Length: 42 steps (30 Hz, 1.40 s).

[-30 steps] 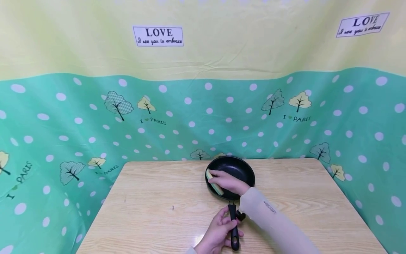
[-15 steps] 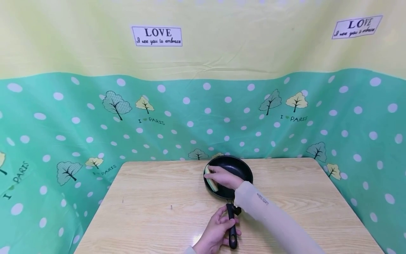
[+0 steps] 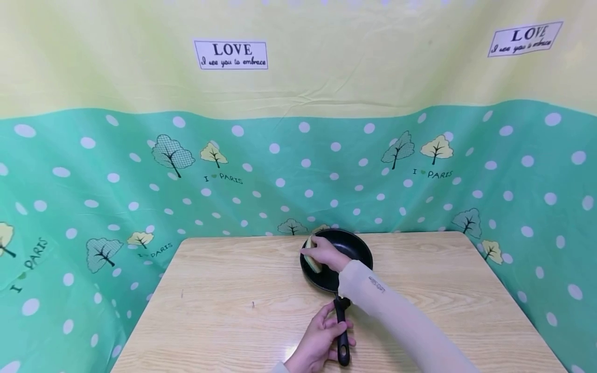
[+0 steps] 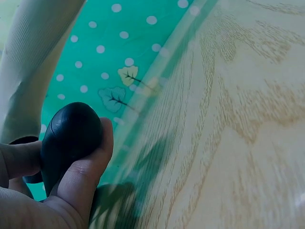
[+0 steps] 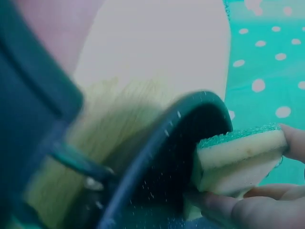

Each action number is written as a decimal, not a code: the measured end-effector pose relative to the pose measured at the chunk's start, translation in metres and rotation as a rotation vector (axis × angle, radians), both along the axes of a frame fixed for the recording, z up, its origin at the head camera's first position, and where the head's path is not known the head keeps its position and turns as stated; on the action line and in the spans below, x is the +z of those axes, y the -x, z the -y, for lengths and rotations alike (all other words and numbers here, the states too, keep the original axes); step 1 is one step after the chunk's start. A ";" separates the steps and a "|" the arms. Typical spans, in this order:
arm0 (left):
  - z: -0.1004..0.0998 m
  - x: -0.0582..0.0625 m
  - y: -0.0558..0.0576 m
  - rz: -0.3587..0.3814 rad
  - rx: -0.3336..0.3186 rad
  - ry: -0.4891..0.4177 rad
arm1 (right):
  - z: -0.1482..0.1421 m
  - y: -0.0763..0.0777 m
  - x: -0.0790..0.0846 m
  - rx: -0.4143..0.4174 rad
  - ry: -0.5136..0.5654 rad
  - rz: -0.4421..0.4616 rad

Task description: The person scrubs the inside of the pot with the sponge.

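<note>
A black frying pan [image 3: 352,249] lies toward the back of the table, its handle [image 3: 343,344] pointing at me. My left hand [image 3: 317,336] grips that handle; in the left wrist view, thumb and fingers wrap round its dark rounded end [image 4: 71,136]. Inside the pan's left side, my right hand [image 3: 326,254] pinches a cream sponge [image 3: 313,260] with a green scouring layer. The right wrist view has the sponge [image 5: 240,160] close up, thumb and fingers on its edges, against the pan's inner wall. Part of the pan's interior is hidden by my right hand and sleeve.
The pan sits on a light wooden table [image 3: 224,290]. A green and yellow patterned cloth [image 3: 261,176] hangs behind the table and along both sides. My right sleeve [image 3: 396,305] crosses above the table, near the handle's base.
My right hand has slid the sponge along the pan's left side, toward the far rim. My left hand keeps its grip on the handle, and the pan has barely shifted.
</note>
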<state>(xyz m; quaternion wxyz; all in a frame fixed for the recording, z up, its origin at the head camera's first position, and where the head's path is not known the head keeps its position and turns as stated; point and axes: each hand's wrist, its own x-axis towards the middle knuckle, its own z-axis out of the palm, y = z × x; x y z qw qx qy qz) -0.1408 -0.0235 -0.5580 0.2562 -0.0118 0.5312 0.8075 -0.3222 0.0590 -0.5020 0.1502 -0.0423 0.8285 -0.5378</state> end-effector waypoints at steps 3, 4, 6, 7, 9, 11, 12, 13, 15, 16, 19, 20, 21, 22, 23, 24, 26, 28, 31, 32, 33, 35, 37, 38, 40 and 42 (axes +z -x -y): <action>-0.001 0.000 -0.001 0.003 0.001 -0.010 | -0.004 0.003 -0.001 0.017 -0.059 -0.053; -0.001 0.000 -0.001 0.005 0.000 -0.013 | -0.006 0.005 -0.003 0.036 -0.108 -0.088; -0.001 0.000 -0.001 0.006 0.000 -0.014 | -0.009 0.007 -0.005 0.090 -0.230 -0.161; -0.001 0.000 -0.001 0.007 0.001 -0.015 | -0.011 0.008 -0.006 0.122 -0.304 -0.207; -0.001 0.000 -0.001 0.007 0.002 -0.013 | -0.015 0.010 -0.008 0.182 -0.468 -0.285; -0.001 0.000 -0.002 0.006 0.007 -0.009 | -0.019 0.011 -0.008 0.231 -0.606 -0.340; -0.001 0.000 -0.002 0.006 0.010 -0.007 | -0.020 0.012 -0.008 0.251 -0.672 -0.362; -0.001 0.000 -0.001 0.005 0.013 -0.005 | -0.022 0.012 -0.008 0.267 -0.730 -0.383; -0.001 0.001 -0.001 0.005 0.018 -0.001 | -0.025 0.012 -0.007 0.291 -0.830 -0.424; -0.001 0.001 -0.001 0.005 0.019 -0.001 | -0.027 0.012 -0.007 0.301 -0.878 -0.451; -0.001 0.001 -0.001 0.007 0.021 -0.002 | -0.033 0.011 -0.008 0.321 -0.975 -0.521; -0.001 0.001 -0.001 0.007 0.021 -0.001 | -0.035 0.010 -0.009 0.330 -1.001 -0.542; -0.001 0.000 -0.001 0.007 0.020 -0.001 | -0.036 0.010 -0.010 0.338 -1.024 -0.560; -0.001 0.000 -0.002 0.008 0.018 0.002 | -0.038 0.010 -0.012 0.347 -1.057 -0.580; -0.001 0.000 -0.002 0.010 0.017 0.006 | -0.040 0.009 -0.014 0.354 -1.092 -0.598; -0.001 0.000 -0.002 0.010 0.015 0.009 | -0.042 0.009 -0.017 0.361 -1.130 -0.624; -0.001 0.000 -0.002 0.012 0.013 0.014 | -0.045 0.007 -0.020 0.373 -1.228 -0.659; -0.001 0.000 -0.002 0.015 0.013 0.013 | -0.049 0.006 -0.023 0.380 -1.318 -0.680; -0.002 0.000 -0.001 0.018 0.017 0.004 | -0.054 0.004 -0.023 0.392 -1.426 -0.673; -0.002 -0.001 -0.001 0.019 0.018 0.000 | -0.055 0.003 -0.023 0.397 -1.448 -0.661; -0.002 -0.001 -0.001 0.020 0.018 -0.002 | -0.057 0.003 -0.022 0.397 -1.466 -0.660; -0.003 -0.001 -0.001 0.021 0.017 -0.005 | -0.060 0.002 -0.021 0.409 -1.504 -0.630; -0.002 -0.001 -0.001 0.020 0.015 -0.004 | -0.062 0.001 -0.020 0.417 -1.524 -0.605; -0.002 -0.001 0.000 0.019 0.013 -0.003 | -0.064 0.000 -0.020 0.426 -1.530 -0.591; -0.002 -0.001 0.000 0.017 0.010 -0.001 | -0.067 -0.001 -0.021 0.437 -1.545 -0.577; -0.002 0.000 0.000 0.018 0.006 0.001 | -0.070 -0.002 -0.021 0.433 -1.547 -0.587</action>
